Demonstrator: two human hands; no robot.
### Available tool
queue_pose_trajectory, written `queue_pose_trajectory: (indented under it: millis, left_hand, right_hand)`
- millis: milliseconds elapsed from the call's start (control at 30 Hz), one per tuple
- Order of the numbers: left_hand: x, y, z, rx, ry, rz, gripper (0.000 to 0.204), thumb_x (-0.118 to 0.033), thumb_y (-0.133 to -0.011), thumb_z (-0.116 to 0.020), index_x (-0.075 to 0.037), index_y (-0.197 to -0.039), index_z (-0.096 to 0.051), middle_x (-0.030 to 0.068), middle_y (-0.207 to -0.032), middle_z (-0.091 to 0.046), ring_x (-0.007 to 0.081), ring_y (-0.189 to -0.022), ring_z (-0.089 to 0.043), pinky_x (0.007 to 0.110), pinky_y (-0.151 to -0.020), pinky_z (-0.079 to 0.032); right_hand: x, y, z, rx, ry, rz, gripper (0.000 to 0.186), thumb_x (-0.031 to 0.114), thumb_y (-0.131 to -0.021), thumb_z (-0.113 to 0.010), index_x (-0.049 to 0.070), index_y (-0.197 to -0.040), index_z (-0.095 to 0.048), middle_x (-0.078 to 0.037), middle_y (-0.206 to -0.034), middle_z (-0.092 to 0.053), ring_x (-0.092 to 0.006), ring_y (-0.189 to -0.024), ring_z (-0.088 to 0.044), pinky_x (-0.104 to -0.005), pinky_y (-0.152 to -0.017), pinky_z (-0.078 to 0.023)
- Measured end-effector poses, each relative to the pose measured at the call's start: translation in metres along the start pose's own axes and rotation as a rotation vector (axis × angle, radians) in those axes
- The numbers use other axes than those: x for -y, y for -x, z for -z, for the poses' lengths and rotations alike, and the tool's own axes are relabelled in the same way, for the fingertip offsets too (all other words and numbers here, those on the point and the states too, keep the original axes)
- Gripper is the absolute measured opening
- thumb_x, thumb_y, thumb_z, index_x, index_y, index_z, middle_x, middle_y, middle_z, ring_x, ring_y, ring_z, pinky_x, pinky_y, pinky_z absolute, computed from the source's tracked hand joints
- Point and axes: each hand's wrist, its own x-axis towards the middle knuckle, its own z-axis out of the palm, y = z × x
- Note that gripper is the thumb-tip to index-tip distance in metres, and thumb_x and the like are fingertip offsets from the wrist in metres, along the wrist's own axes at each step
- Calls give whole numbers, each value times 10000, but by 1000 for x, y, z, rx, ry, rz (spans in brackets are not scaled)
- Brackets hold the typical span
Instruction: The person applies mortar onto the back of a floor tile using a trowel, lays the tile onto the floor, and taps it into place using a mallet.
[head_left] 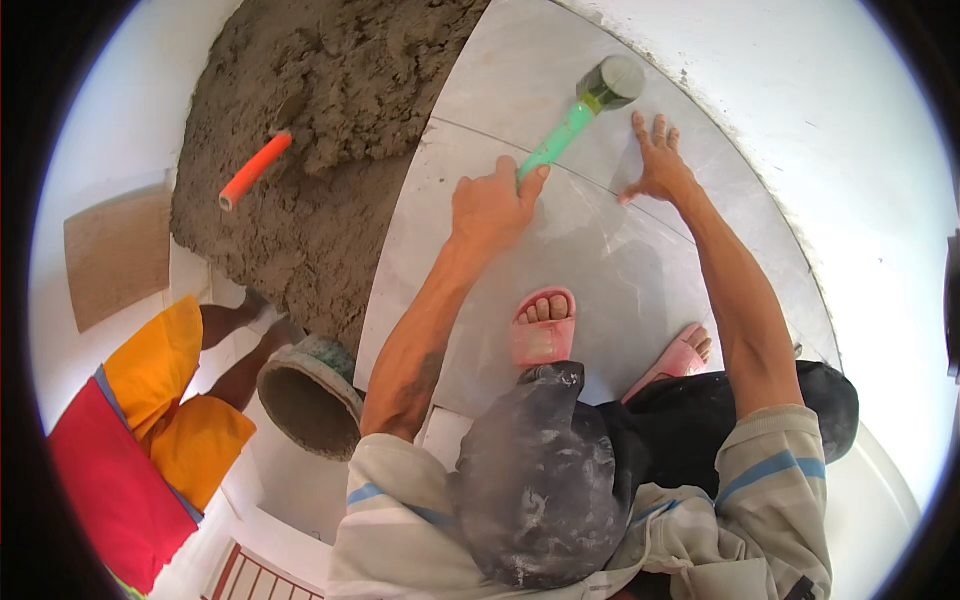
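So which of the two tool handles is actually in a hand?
The green-handled mallet, gripped by the left hand over the grey tile. The orange-handled tool lies untouched in the mortar bed.

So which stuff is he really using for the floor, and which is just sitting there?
In use:
- left hand gripping the green-handled mallet
- right hand pressed flat on the grey floor tile

Just lying about:
- orange-handled tool resting in the mortar bed
- mortar-caked bucket
- brown tile off to the left
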Motion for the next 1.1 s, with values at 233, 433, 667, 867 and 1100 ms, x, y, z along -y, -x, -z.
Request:
queue_pose_trajectory:
  millis: [233,433,667,867,1100]
  left_hand:
    - [-33,1,17,-510,290,-352,309,-322,-891,-629,-59,-769,-523,63,-536,-496,282,-558,-396,408,-607,-384]
    - [14,-21,-42,-280,38,-146,296,-340,-903,-596,-68,-798,-544,96,-561,-528,313,-547,-426,419,-607,-388]
    - [-53,-3,-20,-377,85,-247,370,-381,-963,-497,-40,-835,-561,242,-686,-602,444,-657,-581,518,-627,-419]
    - [-4,-16,-49,-109,-74,234,529,-500,-975,-400,-13,-922,-598,246,-787,-651,434,-822,-633,516,-706,-468]
    - [-69,-29,-55,111,135,274,694,-606,-904,-479,41,-1147,-541,260,-1067,-640,391,-1018,-624,496,-846,-482]
  right_hand:
    - [-7,13,14,41,-53,-45,1392,294,-490,-939,259,-1537,-23,-234,-1578,19,-499,-1426,-35,-762,-956,-328]
    - [-7,10,7,-23,-114,-12,1246,281,-611,-885,278,-1533,-47,-113,-1605,-21,-401,-1459,-47,-813,-928,-308]
    - [-14,7,18,5,-88,-76,1224,286,-627,-873,261,-1539,-57,-69,-1615,-32,-353,-1472,-70,-798,-962,-266]
    - [3,-2,4,-21,-132,55,1201,322,-638,-854,215,-1544,-73,-92,-1612,-69,-349,-1475,-68,-802,-969,-227]
    - [-57,-17,-14,-98,-114,42,1151,256,-673,-836,258,-1544,-82,7,-1621,-67,-263,-1489,-38,-823,-946,-201]
